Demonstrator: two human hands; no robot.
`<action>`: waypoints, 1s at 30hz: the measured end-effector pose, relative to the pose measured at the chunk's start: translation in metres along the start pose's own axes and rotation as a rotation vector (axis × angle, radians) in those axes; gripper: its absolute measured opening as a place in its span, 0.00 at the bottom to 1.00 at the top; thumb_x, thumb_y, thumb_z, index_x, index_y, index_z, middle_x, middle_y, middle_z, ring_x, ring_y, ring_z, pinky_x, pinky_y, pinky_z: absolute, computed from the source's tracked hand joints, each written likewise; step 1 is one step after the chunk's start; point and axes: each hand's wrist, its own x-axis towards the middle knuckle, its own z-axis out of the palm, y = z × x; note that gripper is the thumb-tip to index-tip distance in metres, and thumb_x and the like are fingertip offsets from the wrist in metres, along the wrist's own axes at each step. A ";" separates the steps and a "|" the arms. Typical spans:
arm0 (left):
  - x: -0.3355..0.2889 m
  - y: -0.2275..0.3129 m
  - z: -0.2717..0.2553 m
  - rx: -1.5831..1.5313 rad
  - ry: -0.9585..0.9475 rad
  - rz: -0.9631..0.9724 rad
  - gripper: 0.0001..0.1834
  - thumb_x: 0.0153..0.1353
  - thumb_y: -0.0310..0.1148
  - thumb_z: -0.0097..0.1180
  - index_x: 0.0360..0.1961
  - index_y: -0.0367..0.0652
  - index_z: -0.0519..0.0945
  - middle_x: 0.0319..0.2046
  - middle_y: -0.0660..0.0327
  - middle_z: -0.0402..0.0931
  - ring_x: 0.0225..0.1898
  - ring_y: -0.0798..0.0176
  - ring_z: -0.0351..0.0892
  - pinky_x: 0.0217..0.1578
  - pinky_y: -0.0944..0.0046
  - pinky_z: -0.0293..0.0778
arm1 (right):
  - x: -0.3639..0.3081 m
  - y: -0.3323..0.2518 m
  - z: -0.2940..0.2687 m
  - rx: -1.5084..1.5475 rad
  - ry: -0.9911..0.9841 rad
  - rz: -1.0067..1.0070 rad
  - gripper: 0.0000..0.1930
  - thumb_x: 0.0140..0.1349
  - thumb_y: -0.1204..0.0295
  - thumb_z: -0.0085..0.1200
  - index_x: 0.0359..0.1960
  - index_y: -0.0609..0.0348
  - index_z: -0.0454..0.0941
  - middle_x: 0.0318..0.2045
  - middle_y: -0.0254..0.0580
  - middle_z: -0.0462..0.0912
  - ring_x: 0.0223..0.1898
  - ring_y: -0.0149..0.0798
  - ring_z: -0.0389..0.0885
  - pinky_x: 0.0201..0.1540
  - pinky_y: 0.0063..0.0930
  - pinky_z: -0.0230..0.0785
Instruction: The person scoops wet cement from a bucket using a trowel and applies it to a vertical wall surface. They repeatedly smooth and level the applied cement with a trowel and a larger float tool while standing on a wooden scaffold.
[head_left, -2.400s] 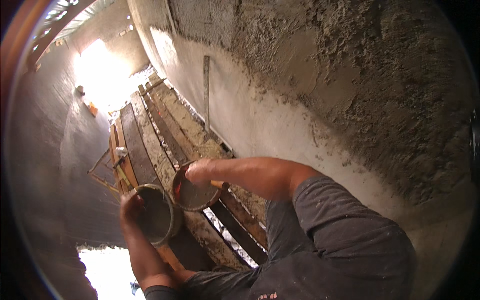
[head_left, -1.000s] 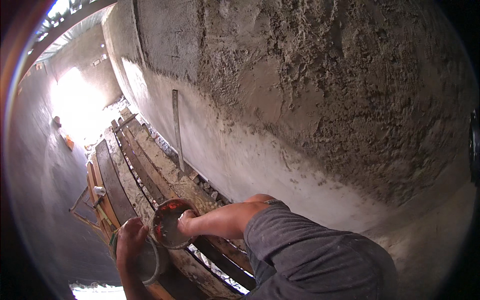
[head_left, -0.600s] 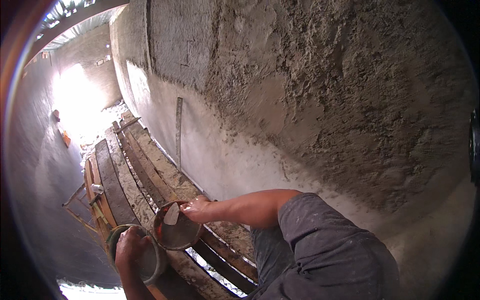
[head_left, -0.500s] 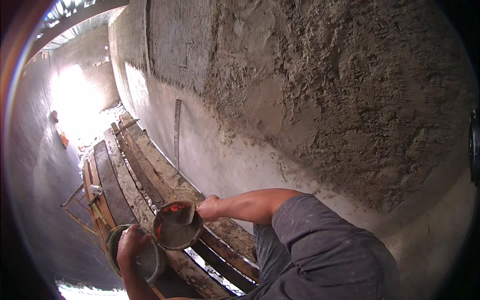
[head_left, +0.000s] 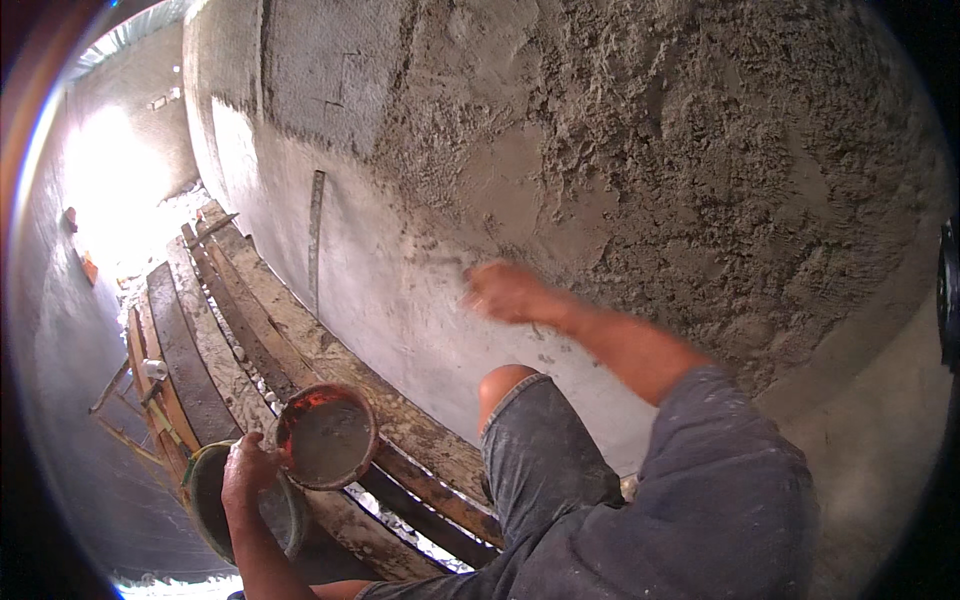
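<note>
Red-lined bucket: 1, set on planks, grey mix held inside | grey bucket: 1, just left of red-lined bucket | left hand: 1, placed at grey bucket's rim; grip cannot be told | right hand: 1, blurred, held up right of red-lined bucket, near plastered wall; grip cannot be told

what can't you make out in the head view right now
All in the head view:
Right hand: blurred, so anything in its grip is unclear.
Left bucket: part of its inside is hidden by the left hand and arm.
Far opening: washed out by glare.
Dark thing: cut off by the right edge.
</note>
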 end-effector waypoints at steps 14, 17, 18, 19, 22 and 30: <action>0.080 -0.038 0.051 0.162 0.106 -0.086 0.31 0.54 0.46 0.71 0.55 0.38 0.81 0.53 0.46 0.82 0.56 0.45 0.80 0.58 0.50 0.75 | -0.047 0.145 -0.183 -0.513 -0.061 0.691 0.22 0.74 0.59 0.45 0.38 0.70 0.81 0.37 0.62 0.85 0.40 0.61 0.86 0.43 0.56 0.77; 0.082 -0.051 0.054 0.102 0.154 -0.088 0.30 0.54 0.45 0.70 0.54 0.38 0.82 0.51 0.46 0.83 0.56 0.45 0.81 0.57 0.49 0.76 | -0.032 0.144 -0.202 -0.514 -0.102 0.670 0.22 0.74 0.60 0.45 0.40 0.71 0.81 0.39 0.63 0.85 0.43 0.60 0.86 0.45 0.55 0.77; 0.083 -0.050 0.054 0.089 0.158 -0.092 0.30 0.54 0.45 0.70 0.54 0.38 0.82 0.50 0.46 0.83 0.56 0.45 0.81 0.57 0.49 0.76 | -0.030 0.143 -0.212 -0.522 -0.112 0.677 0.22 0.74 0.60 0.45 0.40 0.71 0.81 0.39 0.63 0.85 0.43 0.60 0.86 0.46 0.55 0.77; 0.081 -0.044 0.052 0.088 0.152 -0.107 0.30 0.54 0.45 0.70 0.54 0.38 0.82 0.49 0.46 0.83 0.56 0.45 0.81 0.57 0.49 0.76 | -0.027 0.144 -0.222 -0.530 -0.121 0.683 0.22 0.74 0.60 0.45 0.40 0.71 0.81 0.39 0.63 0.85 0.44 0.60 0.86 0.46 0.54 0.77; 0.072 -0.040 0.048 0.075 0.198 -0.092 0.29 0.53 0.45 0.70 0.53 0.38 0.83 0.47 0.47 0.84 0.55 0.46 0.81 0.56 0.49 0.76 | -0.013 0.143 -0.253 -0.574 -0.202 0.716 0.21 0.73 0.60 0.48 0.45 0.69 0.82 0.39 0.60 0.86 0.38 0.56 0.86 0.42 0.54 0.79; 0.092 -0.063 0.060 0.108 0.215 -0.105 0.29 0.51 0.48 0.71 0.49 0.38 0.84 0.46 0.48 0.85 0.53 0.46 0.82 0.55 0.50 0.76 | 0.003 0.163 -0.330 -0.369 0.081 0.718 0.25 0.73 0.59 0.49 0.23 0.69 0.78 0.16 0.49 0.78 0.15 0.46 0.78 0.26 0.49 0.75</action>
